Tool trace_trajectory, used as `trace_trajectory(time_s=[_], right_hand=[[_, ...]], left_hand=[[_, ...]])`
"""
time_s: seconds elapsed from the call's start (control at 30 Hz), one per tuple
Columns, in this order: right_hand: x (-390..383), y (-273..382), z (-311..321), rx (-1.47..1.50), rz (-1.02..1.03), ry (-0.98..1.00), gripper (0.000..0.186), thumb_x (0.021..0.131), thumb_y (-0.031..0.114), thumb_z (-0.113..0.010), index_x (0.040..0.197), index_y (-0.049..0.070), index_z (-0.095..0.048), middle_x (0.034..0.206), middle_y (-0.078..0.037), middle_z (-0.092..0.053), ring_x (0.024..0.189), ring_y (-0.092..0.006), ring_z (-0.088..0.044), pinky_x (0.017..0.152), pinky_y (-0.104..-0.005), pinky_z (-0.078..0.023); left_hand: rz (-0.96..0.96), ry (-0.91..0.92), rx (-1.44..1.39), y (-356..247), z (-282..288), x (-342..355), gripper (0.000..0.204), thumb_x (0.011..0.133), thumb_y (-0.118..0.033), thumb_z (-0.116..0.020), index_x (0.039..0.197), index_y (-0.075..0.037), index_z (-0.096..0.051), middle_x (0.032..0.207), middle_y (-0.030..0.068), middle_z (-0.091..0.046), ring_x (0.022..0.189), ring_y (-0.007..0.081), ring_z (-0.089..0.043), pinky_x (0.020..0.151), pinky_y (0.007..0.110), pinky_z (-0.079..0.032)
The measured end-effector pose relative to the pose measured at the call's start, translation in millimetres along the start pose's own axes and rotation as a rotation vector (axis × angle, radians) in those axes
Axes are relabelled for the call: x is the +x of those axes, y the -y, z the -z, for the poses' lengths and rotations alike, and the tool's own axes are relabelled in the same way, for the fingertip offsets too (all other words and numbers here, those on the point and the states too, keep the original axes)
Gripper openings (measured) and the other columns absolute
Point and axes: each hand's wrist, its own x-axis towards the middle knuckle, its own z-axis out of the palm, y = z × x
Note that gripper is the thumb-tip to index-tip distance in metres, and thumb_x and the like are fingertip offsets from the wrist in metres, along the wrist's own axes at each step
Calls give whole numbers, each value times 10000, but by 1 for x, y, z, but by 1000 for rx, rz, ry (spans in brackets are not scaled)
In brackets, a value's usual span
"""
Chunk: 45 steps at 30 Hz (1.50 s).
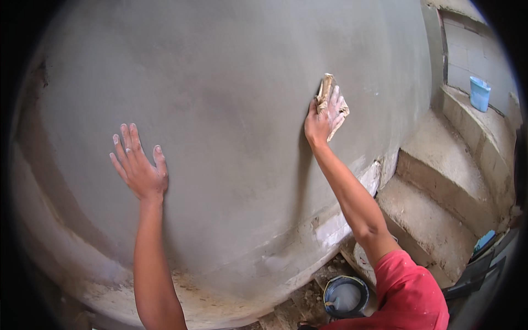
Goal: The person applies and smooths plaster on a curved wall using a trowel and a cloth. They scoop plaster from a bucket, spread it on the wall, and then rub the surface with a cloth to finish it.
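A grey plastered wall (231,154) fills most of the view, its surface smooth with darker, damp-looking patches. My left hand (139,168) lies flat against it at the left, fingers stretched and dusted white, holding nothing. Higher up and to the right, my right hand (324,120) presses a crumpled beige cloth (325,91) to the plaster. Folds of the cloth stick out above the fingers and beside the palm. White residue coats the right fingers too.
Dusty concrete steps (434,214) climb at the right. On an upper ledge stands a light blue bucket (479,94). Below my right arm sits a black bucket (345,297) with greyish-white contents, amid rubble at the wall's foot. Rough, unfinished plaster (330,228) runs along the wall's lower edge.
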Motion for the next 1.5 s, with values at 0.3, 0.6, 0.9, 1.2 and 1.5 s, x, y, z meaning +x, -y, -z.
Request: trace_trajectory(time_s=[0.3,0.6,0.9,1.2,1.5], right_hand=[[-139,15,7,77,591,195,704,936,167,-646,1628,247,-544,1772,-187,-331,1650,-493,-207,1293,-698,0],[-142,44,5,-37,540,179,668,980,223,-656,1636,219,-528,1764,-175,-351,1638,-486,-235,1296,-687,-57],[-113,130,-2,2,497,160,715,957,222,-634,1658,220,-491,1746,-192,-376,1629,-493,-243,1288,-688,-71],[-179,142,-2,118,568,198,582,972,291,-618,1553,255,-643,1723,-150,-442,1646,-459,-247,1286,-684,9],[-204,128,3,58,761,250,586,1011,341,-582,1586,229,-605,1724,-173,-429,1630,-470,-274,1296,-672,-43]], left_hand=[[12,39,19,2,2,1,790,1004,-386,-611,1725,-213,-339,1783,16,-347,1640,318,-306,1338,574,-190],[61,107,-5,-1,2,-2,785,1009,-413,-608,1722,-217,-342,1791,22,-323,1658,312,-252,1347,570,-161],[80,157,2,5,8,-1,824,1009,-459,-615,1738,-249,-291,1798,15,-298,1658,303,-248,1354,564,-150],[54,96,-75,9,6,-2,825,995,-455,-634,1725,-222,-328,1782,24,-336,1638,313,-289,1335,593,-175],[-7,140,-144,9,6,-11,836,1011,-487,-620,1732,-202,-307,1787,32,-321,1641,313,-281,1334,605,-174]])
